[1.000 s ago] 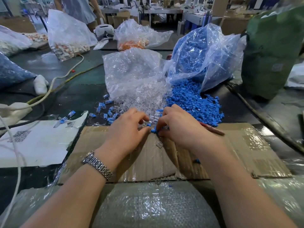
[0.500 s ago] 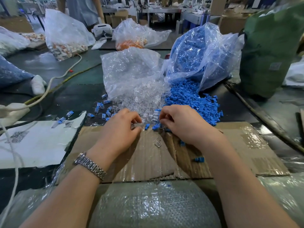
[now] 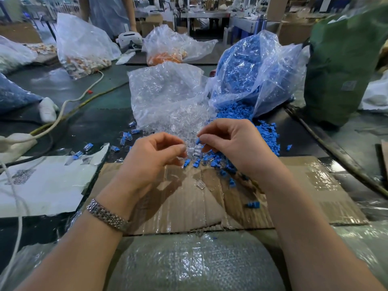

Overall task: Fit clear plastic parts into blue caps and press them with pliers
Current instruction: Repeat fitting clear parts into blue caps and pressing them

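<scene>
Both hands have risen off the cardboard sheet [image 3: 294, 185] since half a second ago and now hover just above the loose parts, a little apart from each other. The right hand [image 3: 235, 148] pinches one blue cap [image 3: 198, 141] between thumb and forefinger. The left hand [image 3: 151, 158] has its fingers curled with the tips brought together; it seems to pinch a clear part, but this piece is too transparent to tell for sure.

Behind the hands lies an open clear bag [image 3: 165, 97] with clear plastic parts [image 3: 184, 124] spilling from its mouth. Just to the right of it, a second clear bag [image 3: 256, 72] is full of blue caps, and a pile of blue caps [image 3: 266, 133] has run out onto the table and onto the cardboard edge. Some assembled pieces [image 3: 126, 139], clear with blue, are scattered left of the clear bag. One clear part [image 3: 200, 184] and one blue cap [image 3: 253, 205] lie alone on the cardboard.

Farther back stand a bag with orange pieces [image 3: 168, 53] and a bag with mixed light pieces [image 3: 81, 53]. A tall green sack [image 3: 340, 68] stands at the right. The table [image 3: 94, 118] is dark green, with a white cable [image 3: 69, 103] across it and a white paper sheet [image 3: 46, 181] at the left. Bubble wrap [image 3: 189, 263] covers the near edge. A metal watch [image 3: 107, 215] is on the left wrist. Another person [image 3: 109, 13] stands at the far side, among benches and boxes.
</scene>
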`<move>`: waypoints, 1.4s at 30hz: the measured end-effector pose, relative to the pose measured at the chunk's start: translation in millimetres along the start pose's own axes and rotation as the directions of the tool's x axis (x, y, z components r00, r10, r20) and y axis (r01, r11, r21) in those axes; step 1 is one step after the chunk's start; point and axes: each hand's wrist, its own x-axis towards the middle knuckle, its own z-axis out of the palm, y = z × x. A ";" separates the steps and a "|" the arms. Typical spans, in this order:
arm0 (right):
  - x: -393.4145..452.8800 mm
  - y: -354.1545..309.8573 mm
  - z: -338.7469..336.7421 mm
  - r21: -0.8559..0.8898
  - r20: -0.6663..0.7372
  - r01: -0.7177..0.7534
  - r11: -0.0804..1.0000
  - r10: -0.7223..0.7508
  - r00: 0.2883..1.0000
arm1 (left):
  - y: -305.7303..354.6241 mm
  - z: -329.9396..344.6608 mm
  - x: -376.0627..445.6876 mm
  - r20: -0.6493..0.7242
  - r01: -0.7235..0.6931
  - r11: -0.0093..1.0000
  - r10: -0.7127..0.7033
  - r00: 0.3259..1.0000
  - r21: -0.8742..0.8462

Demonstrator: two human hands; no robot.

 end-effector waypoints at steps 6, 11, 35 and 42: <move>-1.1 -3.7 0.1 0.045 -0.002 0.004 0.999 -0.004 1.000 | 4.8 1.4 0.3 0.081 0.093 0.921 -0.067 0.994 -0.379; -3.1 -6.2 -0.9 -0.015 -0.012 0.020 1.000 -0.020 1.000 | 4.4 0.0 0.2 0.115 0.153 0.882 -0.113 0.987 -0.445; -6.0 -7.1 8.0 -0.200 0.084 0.199 0.959 -0.185 0.979 | 2.5 7.5 -1.1 0.156 0.164 0.900 -0.109 0.982 -0.403; -7.4 -10.7 7.9 -0.234 0.112 0.193 0.953 -0.171 0.979 | -0.9 3.3 0.4 0.179 0.150 0.920 -0.090 0.980 -0.363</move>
